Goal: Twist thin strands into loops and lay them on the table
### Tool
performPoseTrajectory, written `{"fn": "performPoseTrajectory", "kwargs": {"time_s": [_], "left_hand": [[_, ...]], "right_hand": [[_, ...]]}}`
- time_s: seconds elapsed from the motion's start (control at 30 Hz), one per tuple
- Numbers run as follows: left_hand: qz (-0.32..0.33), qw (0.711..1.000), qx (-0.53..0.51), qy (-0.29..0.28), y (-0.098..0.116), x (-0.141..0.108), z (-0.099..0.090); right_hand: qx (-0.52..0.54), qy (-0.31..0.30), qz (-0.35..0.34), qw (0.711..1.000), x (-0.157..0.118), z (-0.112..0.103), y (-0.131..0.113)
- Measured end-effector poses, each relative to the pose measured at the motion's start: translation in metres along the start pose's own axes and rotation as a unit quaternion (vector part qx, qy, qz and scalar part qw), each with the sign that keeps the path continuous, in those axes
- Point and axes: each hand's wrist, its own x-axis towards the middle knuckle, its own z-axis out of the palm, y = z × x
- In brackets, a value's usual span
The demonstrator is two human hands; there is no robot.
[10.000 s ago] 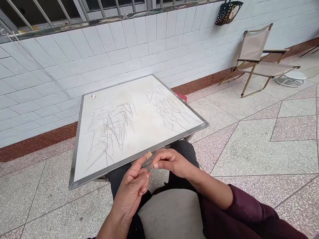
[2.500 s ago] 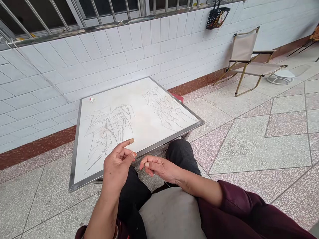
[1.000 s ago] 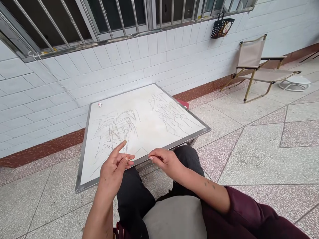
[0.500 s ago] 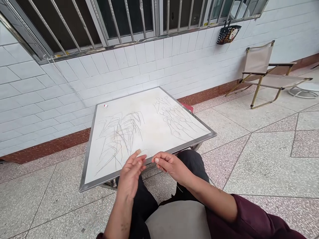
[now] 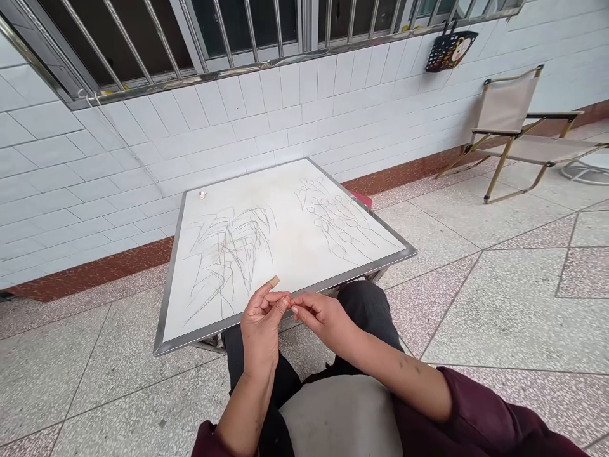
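Observation:
My left hand [image 5: 261, 327] and my right hand [image 5: 328, 320] meet at the fingertips above the table's near edge. Both pinch with thumb and forefinger at the same spot, on a thin wire that is mostly hidden by the fingers. One left finger, with a tan wrap [image 5: 275, 280] at its tip, sticks out. On the white tabletop [image 5: 290, 254] lie several thin bent wires [image 5: 233, 247] in a loose heap at the left. Several more wires with looped ends [image 5: 345, 222] are spread at the right.
A small red-and-white item [image 5: 202, 195] sits at the table's far left corner. Behind stands a white tiled wall [image 5: 247, 127] with a barred window. A patterned bag [image 5: 450, 51] hangs from the bars. A folding chair [image 5: 516, 133] is at the right.
My left hand has come in to the right, and its fingertips have closed against those of my right hand. The wire trailing below my right hand no longer shows. The view has shifted slightly.

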Motion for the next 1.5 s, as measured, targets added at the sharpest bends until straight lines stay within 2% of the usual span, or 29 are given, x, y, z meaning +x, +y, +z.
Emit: {"fn": "performPoseTrajectory", "kwargs": {"time_s": [0.2, 0.5, 0.93, 1.13, 1.23, 1.4, 1.5], "left_hand": [[-0.004, 1.000, -0.023, 0.017, -0.001, 0.003, 0.000], [-0.014, 0.999, -0.029, 0.028, 0.003, 0.000, 0.006], [-0.013, 0.997, -0.060, 0.050, 0.007, -0.006, 0.008], [-0.014, 0.996, -0.056, 0.067, 0.003, -0.003, 0.009], [-0.014, 0.996, -0.056, 0.066, 0.002, -0.004, 0.011], [-0.021, 0.995, -0.062, 0.074, 0.002, -0.007, 0.013], [-0.019, 0.995, -0.067, 0.075, 0.001, -0.007, 0.013]], "right_hand": [[-0.056, 0.007, -0.057, 0.997, 0.000, -0.002, 0.000], [-0.165, -0.001, -0.085, 0.983, -0.001, 0.000, 0.007], [-0.063, 0.021, -0.123, 0.990, 0.002, -0.001, 0.008], [-0.166, -0.005, -0.127, 0.978, 0.004, 0.000, 0.011], [-0.190, 0.006, -0.128, 0.973, 0.003, 0.002, 0.011], [-0.197, 0.045, -0.118, 0.972, 0.001, 0.008, 0.010], [-0.139, 0.063, -0.098, 0.983, 0.000, 0.012, 0.012]]}}
